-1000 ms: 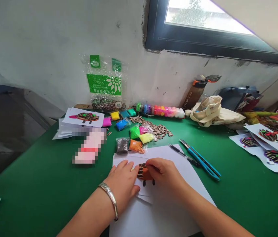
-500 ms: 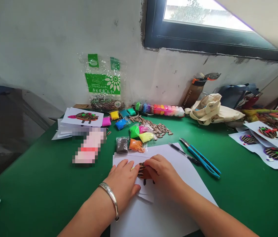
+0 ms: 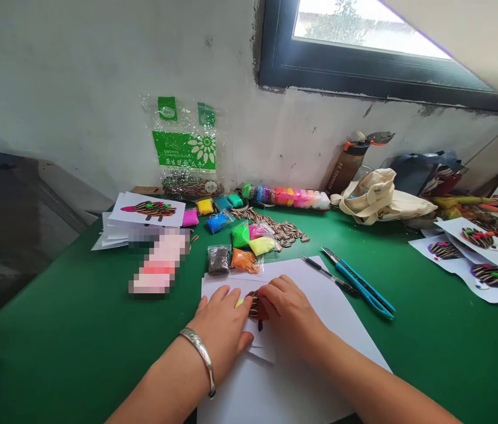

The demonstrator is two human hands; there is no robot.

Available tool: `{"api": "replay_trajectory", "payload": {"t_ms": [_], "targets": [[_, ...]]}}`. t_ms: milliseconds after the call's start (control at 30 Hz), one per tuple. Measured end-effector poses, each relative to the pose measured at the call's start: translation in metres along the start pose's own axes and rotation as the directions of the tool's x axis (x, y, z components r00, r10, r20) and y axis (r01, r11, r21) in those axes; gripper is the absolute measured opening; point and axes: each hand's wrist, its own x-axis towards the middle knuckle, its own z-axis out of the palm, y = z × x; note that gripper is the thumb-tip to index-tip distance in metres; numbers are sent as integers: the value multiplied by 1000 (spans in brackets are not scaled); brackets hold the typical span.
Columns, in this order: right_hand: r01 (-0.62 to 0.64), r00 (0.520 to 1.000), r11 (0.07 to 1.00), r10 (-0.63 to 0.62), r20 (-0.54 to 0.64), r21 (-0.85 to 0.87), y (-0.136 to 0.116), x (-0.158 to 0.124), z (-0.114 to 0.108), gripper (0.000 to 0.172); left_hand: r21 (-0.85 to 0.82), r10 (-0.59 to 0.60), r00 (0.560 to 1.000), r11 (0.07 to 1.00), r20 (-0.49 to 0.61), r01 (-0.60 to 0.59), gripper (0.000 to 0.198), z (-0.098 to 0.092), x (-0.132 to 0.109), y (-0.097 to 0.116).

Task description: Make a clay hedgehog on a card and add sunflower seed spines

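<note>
My left hand (image 3: pixel 221 321), with a silver bangle at the wrist, lies flat with fingers spread on a small white card (image 3: pixel 261 352). Its fingertips touch the left side of a clay figure (image 3: pixel 254 306) covered with striped sunflower seeds. A bit of yellow clay shows beside those fingertips. My right hand (image 3: pixel 291 306) is curled over the figure's right side, thumb and fingers together; whatever is between them is hidden. One dark leg shows below the figure. Larger white sheets (image 3: pixel 311 388) lie under the card.
Clay packets (image 3: pixel 244 260) and loose seeds (image 3: pixel 288 232) lie behind the sheets. A pen (image 3: pixel 326 272) and a blue cutter (image 3: pixel 364 288) are at the right. Seed pictures lie left (image 3: pixel 120 218) and right (image 3: pixel 494 275); a seed bag (image 3: pixel 187 159) leans on the wall.
My right hand has shifted slightly over the figure, so the right dark leg is now covered. My left hand stays in nearly the same place, with more yellow clay showing by its fingertips.
</note>
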Motion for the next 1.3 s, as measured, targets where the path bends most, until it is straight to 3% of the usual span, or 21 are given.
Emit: {"api": "replay_trajectory", "payload": {"t_ms": [233, 433, 700, 900, 1033, 1133, 1300], "targets": [[30, 999, 999, -30, 12, -34, -2, 1, 4, 17, -13, -1, 1000, 1000, -22, 1, 48, 1, 0, 2], [-108, 994, 994, 108, -12, -13, 4, -3, -8, 19, -19, -18, 1000, 1000, 18, 18, 55, 1, 1, 3], [-70, 997, 996, 70, 13, -46, 3, -1, -5, 21, -7, -55, 994, 998, 94, 56, 57, -7, 2, 7], [-59, 996, 994, 65, 60, -90, -1, 4, -6, 20, -3, -62, 996, 998, 64, 63, 58, -4, 2, 7], [-101, 988, 993, 108, 110, -64, 2, 4, -10, 18, -5, -49, 996, 999, 80, 49, 58, -7, 2, 7], [-153, 985, 987, 156, 75, -47, 7, 2, -10, 18, -17, -40, 994, 999, 103, 42, 60, -11, 1, 7], [-135, 987, 990, 138, 83, -38, 8, 3, -9, 22, -9, -72, 992, 997, 105, 73, 60, -12, 2, 10]]}}
